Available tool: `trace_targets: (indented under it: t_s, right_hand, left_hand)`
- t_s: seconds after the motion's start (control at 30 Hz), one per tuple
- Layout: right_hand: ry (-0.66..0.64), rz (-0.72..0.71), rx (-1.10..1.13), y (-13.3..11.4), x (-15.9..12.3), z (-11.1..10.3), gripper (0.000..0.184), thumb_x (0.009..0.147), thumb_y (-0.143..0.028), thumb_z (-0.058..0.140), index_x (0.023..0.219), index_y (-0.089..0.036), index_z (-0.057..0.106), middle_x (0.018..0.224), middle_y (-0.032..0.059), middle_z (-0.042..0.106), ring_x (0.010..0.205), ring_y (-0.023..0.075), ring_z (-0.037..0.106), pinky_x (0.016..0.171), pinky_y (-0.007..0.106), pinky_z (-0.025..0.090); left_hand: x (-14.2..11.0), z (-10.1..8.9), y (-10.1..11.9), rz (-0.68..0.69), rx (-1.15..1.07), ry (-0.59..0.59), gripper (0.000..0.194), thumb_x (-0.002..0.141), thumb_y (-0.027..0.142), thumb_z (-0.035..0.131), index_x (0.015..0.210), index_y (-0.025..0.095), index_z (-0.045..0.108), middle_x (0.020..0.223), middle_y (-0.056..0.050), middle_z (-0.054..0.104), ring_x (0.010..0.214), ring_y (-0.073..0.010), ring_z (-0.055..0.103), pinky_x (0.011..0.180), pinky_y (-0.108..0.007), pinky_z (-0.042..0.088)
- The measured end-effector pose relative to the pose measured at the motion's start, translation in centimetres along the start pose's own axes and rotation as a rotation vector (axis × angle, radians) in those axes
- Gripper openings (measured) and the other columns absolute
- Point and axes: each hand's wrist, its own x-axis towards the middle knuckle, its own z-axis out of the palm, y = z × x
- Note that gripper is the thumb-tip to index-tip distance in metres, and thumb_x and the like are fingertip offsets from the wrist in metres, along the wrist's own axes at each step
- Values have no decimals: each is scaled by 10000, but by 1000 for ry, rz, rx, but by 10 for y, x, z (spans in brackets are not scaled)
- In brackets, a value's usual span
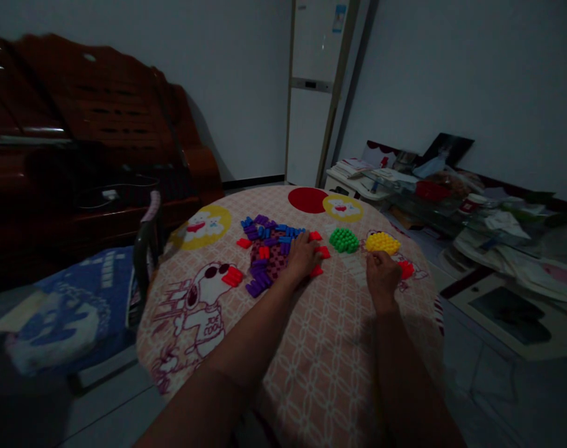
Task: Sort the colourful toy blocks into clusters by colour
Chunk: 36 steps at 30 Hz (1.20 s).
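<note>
Recorded on the cloth (330, 336): left hand (304, 256), palm down, fingers loosely spread over the blocks; unable to confirm any grip. Noted from there: blue blocks (287, 240) at 10 o'clock, purple blocks (259, 275) from 8 to 10, red blocks (323, 252) at 3, just beside the fingers. Farther out, toward 3: green pile (343, 240). Beyond that: right hand (383, 272), fingers curled nearly together; unable to tell of anything pinched. Located from right hand: yellow pile (383, 242) at 12, close to the fingertips; red pile (407, 269) at 3, just beside.
</note>
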Motion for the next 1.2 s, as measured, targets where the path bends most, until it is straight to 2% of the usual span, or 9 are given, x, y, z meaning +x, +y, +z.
trace_targets:
  t_s: [0.07, 0.17, 0.37, 0.5, 0.63, 0.73, 0.87, 1.03, 1.2]
  right_hand:
    - [-22, 11, -7, -3, -1, 0, 262, 842, -335, 528, 830, -152, 715, 784, 130, 732, 690, 214, 623, 679, 303, 416]
    - [-38, 20, -2, -5, -1, -1, 255, 841, -328, 528, 841, -157, 717, 801, 128, 736, 716, 219, 630, 701, 308, 428]
    - [-52, 48, 103, -10, -3, -2, 245, 822, -325, 525, 801, -162, 707, 743, 98, 713, 705, 209, 630, 697, 301, 445]
    - [-139, 77, 307, -19, -5, 1, 249, 785, -374, 542, 724, -174, 677, 658, 40, 665, 644, 184, 609, 642, 283, 451]
    - [-297, 159, 541, -30, -9, 2, 298, 763, -439, 568, 735, -163, 678, 565, -6, 601, 502, 141, 534, 515, 254, 413]
    - [-387, 216, 665, -37, -12, 3, 345, 764, -482, 596, 784, -151, 695, 548, -26, 581, 423, 109, 467, 425, 232, 362]
    - [-457, 287, 767, -40, -12, 1, 353, 702, -485, 681, 787, -143, 704, 519, -32, 587, 387, 87, 439, 375, 211, 334]
    - [-506, 375, 797, -38, -8, -4, 319, 608, -452, 751, 689, -157, 661, 467, -23, 591, 351, 90, 464, 332, 194, 323]
    - [-536, 404, 746, -22, -2, -10, 297, 625, -448, 719, 662, -161, 650, 506, 17, 638, 374, 119, 517, 334, 206, 357]
  left_hand:
    - [1, -1, -5, -27, 5, 3, 215, 846, 245, 647, 1031, 147, 696, 1463, -200, 490, 1327, -357, 469, 1124, -556, 367]
    - [5, -4, -12, -56, -85, 57, 211, 843, 194, 618, 1035, 130, 679, 1393, -215, 543, 1284, -338, 508, 1121, -514, 380]
    - [17, -25, -30, -226, -473, 233, 190, 781, 117, 570, 897, 153, 716, 992, -113, 715, 1021, -260, 647, 1000, -426, 474]
    - [18, -30, -26, -330, -923, 145, 106, 694, 171, 655, 788, 147, 695, 749, -27, 686, 694, -160, 625, 734, -311, 517]
    - [13, -23, -5, -299, -1139, -17, 195, 596, 162, 731, 770, 135, 648, 677, 12, 654, 600, -102, 575, 617, -231, 468]
    - [10, -16, 10, -255, -1159, -132, 274, 595, 140, 733, 852, 132, 640, 691, 21, 650, 602, -96, 587, 590, -208, 456]
    - [8, -7, 24, -160, -1094, -209, 317, 572, 74, 716, 871, 135, 631, 724, 24, 646, 648, -102, 610, 611, -202, 466]
    - [4, 4, 35, -94, -1029, -156, 286, 589, 59, 705, 858, 140, 646, 777, 6, 655, 725, -122, 628, 678, -225, 493]
    - [0, 10, 41, -80, -985, -134, 291, 628, 40, 678, 899, 145, 679, 839, -16, 688, 803, -145, 659, 759, -254, 516]
